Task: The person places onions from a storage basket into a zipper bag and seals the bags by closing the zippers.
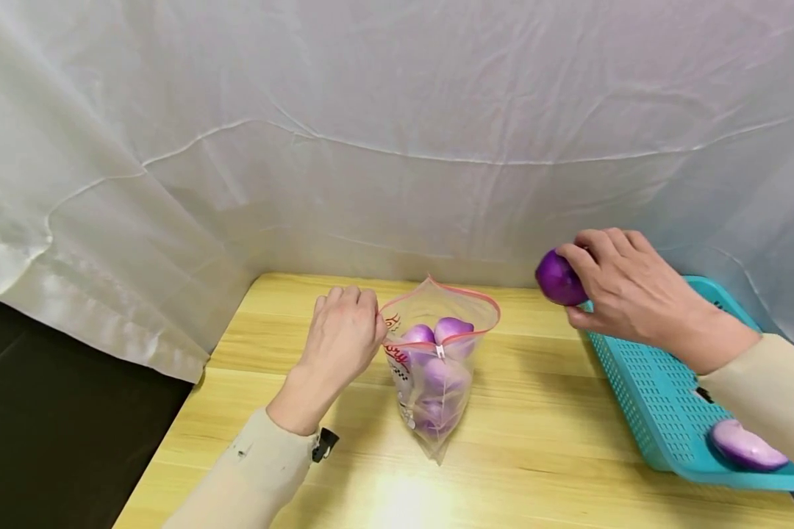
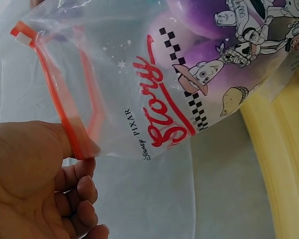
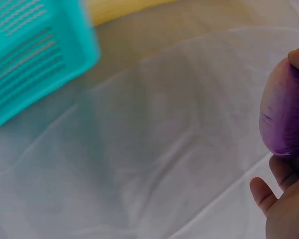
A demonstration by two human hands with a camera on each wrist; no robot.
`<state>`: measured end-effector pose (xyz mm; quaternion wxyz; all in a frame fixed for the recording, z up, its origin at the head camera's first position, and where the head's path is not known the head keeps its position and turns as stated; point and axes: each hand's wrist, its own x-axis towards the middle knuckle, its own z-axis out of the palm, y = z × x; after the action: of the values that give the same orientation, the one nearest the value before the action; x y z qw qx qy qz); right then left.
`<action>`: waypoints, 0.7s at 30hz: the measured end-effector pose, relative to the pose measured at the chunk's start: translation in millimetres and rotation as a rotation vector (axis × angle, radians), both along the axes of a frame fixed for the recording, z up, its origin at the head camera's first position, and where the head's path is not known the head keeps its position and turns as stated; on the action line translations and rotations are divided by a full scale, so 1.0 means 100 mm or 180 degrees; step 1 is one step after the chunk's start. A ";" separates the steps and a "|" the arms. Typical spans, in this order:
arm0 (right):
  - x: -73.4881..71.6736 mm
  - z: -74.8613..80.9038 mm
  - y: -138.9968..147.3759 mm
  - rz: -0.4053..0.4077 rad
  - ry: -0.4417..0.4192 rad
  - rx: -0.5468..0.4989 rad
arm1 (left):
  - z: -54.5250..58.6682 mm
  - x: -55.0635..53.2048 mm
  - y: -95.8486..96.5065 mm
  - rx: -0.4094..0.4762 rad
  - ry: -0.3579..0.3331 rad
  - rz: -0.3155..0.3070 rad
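While left hand (image 1: 344, 330) pinches bag (image 1: 435, 376), right (image 1: 625, 294) hovers.

"What did you have before you?"
"Your pale yellow, wood-grained table (image 1: 536, 455), with glare on its near part."
"And on it?"
"At your right, a turquoise, perforated plastic basket (image 1: 625, 404). Near your table's middle was an upright, red-rimmed, clear plastic bag (image 1: 403, 382), though you couldn't tell whether its base touched the wood."
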<state>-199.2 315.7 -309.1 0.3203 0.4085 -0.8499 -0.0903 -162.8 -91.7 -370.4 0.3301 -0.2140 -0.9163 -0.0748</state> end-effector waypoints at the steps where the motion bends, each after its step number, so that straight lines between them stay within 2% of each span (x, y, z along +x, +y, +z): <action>1: 0.00 0.03 -0.08 0.0031 -0.0013 -0.0030 | 0.01 0.00 0.00 0.0005 0.0019 -0.0007; 6: 0.01 0.17 -0.47 0.0177 -0.0037 -0.0125 | 0.05 -0.02 0.02 0.0016 0.0043 -0.0013; 12: 0.00 0.25 -0.98 0.0345 -0.0142 -0.0261 | 0.09 -0.02 0.02 0.0041 -0.0120 -0.0003; 16: -0.02 0.26 -1.29 0.0306 -0.0323 -0.0237 | 0.13 -0.03 0.03 0.0075 -0.0237 0.0018; 21: -0.03 0.19 -1.56 0.0131 -0.0616 -0.0021 | 0.16 -0.04 0.08 0.0128 -0.0328 0.0023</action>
<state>-202.4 159.3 -290.3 0.2399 0.4317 -0.8686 -0.0411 -166.5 -83.7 -354.3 0.2870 -0.1998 -0.9312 -0.1029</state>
